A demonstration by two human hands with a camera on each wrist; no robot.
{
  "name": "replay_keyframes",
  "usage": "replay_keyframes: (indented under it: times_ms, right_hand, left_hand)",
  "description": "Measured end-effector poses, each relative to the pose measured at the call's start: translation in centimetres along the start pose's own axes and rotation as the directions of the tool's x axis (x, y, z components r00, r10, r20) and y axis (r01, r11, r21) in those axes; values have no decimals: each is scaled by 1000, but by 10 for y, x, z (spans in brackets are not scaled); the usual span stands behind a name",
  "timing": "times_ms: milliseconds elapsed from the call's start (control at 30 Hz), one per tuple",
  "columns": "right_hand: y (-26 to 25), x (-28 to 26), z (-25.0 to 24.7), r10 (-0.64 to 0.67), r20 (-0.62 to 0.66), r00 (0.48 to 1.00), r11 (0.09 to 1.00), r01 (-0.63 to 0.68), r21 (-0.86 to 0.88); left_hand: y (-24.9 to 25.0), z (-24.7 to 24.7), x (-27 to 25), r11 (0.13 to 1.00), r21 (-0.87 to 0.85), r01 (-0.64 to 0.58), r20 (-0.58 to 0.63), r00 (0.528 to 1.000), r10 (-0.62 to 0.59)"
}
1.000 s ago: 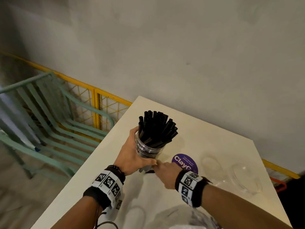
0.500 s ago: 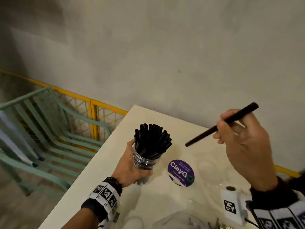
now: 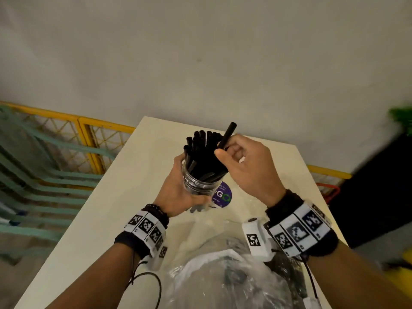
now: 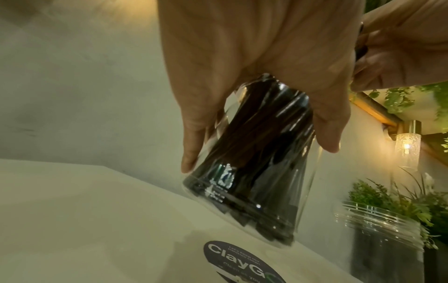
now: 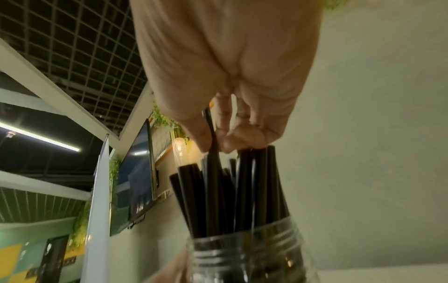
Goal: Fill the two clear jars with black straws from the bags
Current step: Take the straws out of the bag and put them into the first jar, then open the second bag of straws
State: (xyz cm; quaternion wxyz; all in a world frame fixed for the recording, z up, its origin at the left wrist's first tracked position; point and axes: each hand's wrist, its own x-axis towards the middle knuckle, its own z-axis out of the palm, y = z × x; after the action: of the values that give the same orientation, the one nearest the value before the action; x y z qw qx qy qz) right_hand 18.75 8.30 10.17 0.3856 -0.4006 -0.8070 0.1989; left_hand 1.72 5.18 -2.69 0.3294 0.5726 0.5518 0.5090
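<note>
A clear jar packed with black straws is gripped round its side by my left hand. The left wrist view shows this jar tilted, its base just above the white table. My right hand pinches a single black straw between thumb and fingers, its lower end in among the bundle at the jar's mouth. In the right wrist view the pinched straw runs down into the straws of the jar. A second clear jar stands to the right.
A crumpled clear plastic bag lies on the table's near end, with dark straws at its right. A purple round sticker sits on the table under the jar. Green chairs and a yellow rail stand left of the table.
My right hand has come down from the upper right with the single straw to the jar's mouth. The left hand keeps its grip on the jar.
</note>
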Motion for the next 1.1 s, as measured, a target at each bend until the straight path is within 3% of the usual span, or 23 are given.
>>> replay_keyframes:
  times_ms: [100,267,400,533,600,633,700,800,900,967,1100]
  right_hand:
    - [3,-3,1,62,111,992,980,-40,-195]
    - [-2,-3,-16,24,-62,998,1000,-23,20]
    - [-4,-5,-10,39,49,998,997,-35,-65]
    - [-10,-22,-48,23,-136,990,995,-36,-93]
    - [-16,-49,-72,8,60,998,983,3,-182]
    - [-18,-64,-81,50,231,972,967,11,-256]
    - [-16,-95,-93,206,482,852,909,16,-416]
    - [-15,-127,-98,412,599,687,836,-23,-549]
    - [-12,-152,-89,492,700,518,852,-120,-510]
    - [-3,-172,-69,477,748,462,875,-170,-453]
    - [10,-199,-21,421,791,445,900,-314,-302]
  left_hand:
    - [1,6,-2,1000,-12,-7,24,1000,7]
    - [-3,14,-1,1000,-4,29,29,999,-28]
    - [4,19,-2,1000,6,30,43,999,-30]
    - [-2,18,1,996,56,69,-7,998,-69]
    - [-5,17,5,992,98,76,2,997,-76]
    - [-6,17,8,991,111,78,14,997,-80]
    - [-8,19,14,990,120,78,40,996,-84]
    - [-13,27,21,989,121,84,61,994,-92]
    - [-19,38,25,982,144,125,50,990,-133]
    - [-25,45,26,977,148,155,23,987,-160]
    - [-25,47,29,968,175,179,44,981,-189]
